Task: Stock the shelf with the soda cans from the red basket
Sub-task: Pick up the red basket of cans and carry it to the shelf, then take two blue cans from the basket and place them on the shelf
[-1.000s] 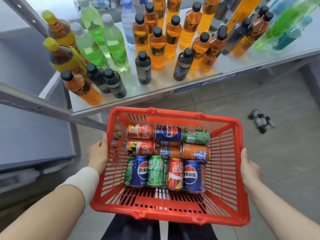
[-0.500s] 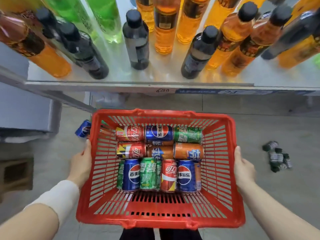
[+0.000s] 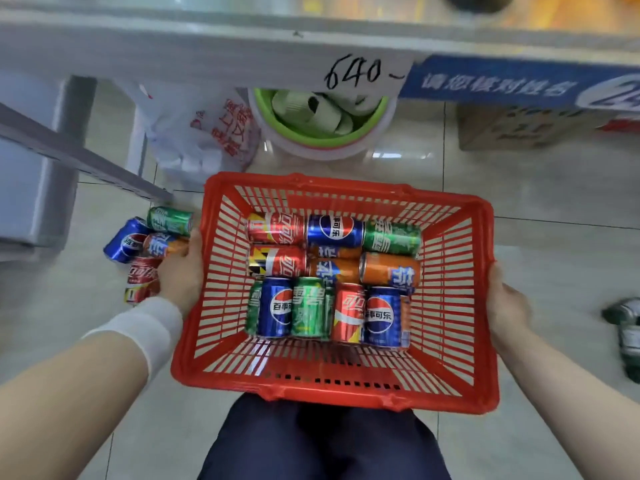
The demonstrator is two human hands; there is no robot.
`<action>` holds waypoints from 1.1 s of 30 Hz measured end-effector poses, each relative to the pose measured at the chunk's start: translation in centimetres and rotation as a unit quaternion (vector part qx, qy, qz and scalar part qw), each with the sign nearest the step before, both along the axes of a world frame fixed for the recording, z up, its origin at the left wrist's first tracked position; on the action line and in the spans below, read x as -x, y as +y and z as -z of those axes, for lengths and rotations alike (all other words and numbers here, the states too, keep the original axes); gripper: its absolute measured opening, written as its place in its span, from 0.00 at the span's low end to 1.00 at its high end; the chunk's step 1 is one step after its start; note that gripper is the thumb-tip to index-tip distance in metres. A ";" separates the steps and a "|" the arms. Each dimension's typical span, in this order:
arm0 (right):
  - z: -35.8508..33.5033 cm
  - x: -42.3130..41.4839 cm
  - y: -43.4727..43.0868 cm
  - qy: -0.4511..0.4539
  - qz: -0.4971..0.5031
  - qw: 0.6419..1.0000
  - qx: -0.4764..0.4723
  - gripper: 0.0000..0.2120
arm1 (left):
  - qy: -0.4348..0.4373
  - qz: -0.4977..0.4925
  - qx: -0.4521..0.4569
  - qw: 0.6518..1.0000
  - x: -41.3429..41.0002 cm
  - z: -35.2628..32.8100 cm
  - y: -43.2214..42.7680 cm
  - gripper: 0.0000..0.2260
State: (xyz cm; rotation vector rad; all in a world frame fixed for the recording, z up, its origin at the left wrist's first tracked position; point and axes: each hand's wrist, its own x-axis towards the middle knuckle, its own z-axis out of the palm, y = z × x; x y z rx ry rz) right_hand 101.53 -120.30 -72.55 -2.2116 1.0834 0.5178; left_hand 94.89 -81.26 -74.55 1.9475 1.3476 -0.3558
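Red, blue, green and orange loose cans (image 3: pixel 126 241) lie in a small heap on the floor, just left of the left hand (image 3: pixel 181 275). The red one touches that hand's wrist side. A white wristband (image 3: pixel 145 327) sits on the arm right behind the hand. The left hand grips the left side of the red basket (image 3: pixel 479 341). Its thumb lies along the rim, and its fingers are tucked out of sight. Past this hand, farther from the person, a white plastic bag (image 3: pixel 201 133) with red letters sits on the floor.

Between the two hands hangs the red basket, held up off the floor. The soda cans (image 3: pixel 334 230) are all inside it, packed close together in rows. They are red, blue, green and orange. Under the basket, near the person, you can see dark trousers (image 3: pixel 322 441).

Past the basket stands a green tub (image 3: pixel 377 116) with pale things in it. Above the tub runs the grey shelf (image 3: pixel 173 50) edge. A paper note (image 3: pixel 367 72) on it says 640, and a blue strip (image 3: pixel 502 86) sits beside the note.

On the other side, the right hand (image 3: pixel 507 306) holds the right rim of the basket. Its fingers are hidden too. Past this hand sits a cardboard box (image 3: pixel 512 129). Right of the right hand, dark bottles (image 3: pixel 627 334) lie on the floor, well apart from the basket.
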 end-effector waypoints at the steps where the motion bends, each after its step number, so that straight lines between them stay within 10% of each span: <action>1: 0.6 -0.4 0.1 0.000 -0.006 1.000 -0.004 0.32 | 0.003 0.006 0.000 1.000 -0.4 0.7 0.0 0.37; 10: 4.6 -3.0 0.9 -0.022 -0.031 0.999 0.008 0.33 | -0.009 -0.015 -0.002 1.000 -1.9 6.7 1.2 0.47; 17: 6.3 -3.3 1.0 -0.041 0.008 0.999 -0.005 0.33 | -0.048 -0.023 -0.015 0.998 -3.5 6.3 -0.7 0.30; 33: 9.4 -2.3 -0.3 -0.073 -0.028 0.996 0.033 0.32 | -0.063 -0.016 0.017 0.998 -2.3 8.2 -0.5 0.28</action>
